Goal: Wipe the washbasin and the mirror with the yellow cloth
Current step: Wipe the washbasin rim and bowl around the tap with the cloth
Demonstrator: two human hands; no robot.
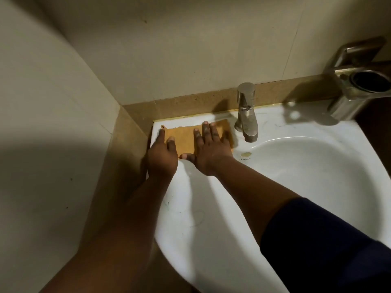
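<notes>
Pressed flat, fingers spread, by both the left hand (161, 158) and right hand (208, 149) on the white ceramic washbasin (211, 218) ledge left of centre; flat yellow cloth (184, 140) best swept with even palm pressure.

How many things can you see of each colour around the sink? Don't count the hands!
Yellow: 1, the yellow cloth lying flat on the basin's back left corner
White: 1, the washbasin
Silver metal: 2, the tap and the metal holder at the right
Total: 4
</notes>
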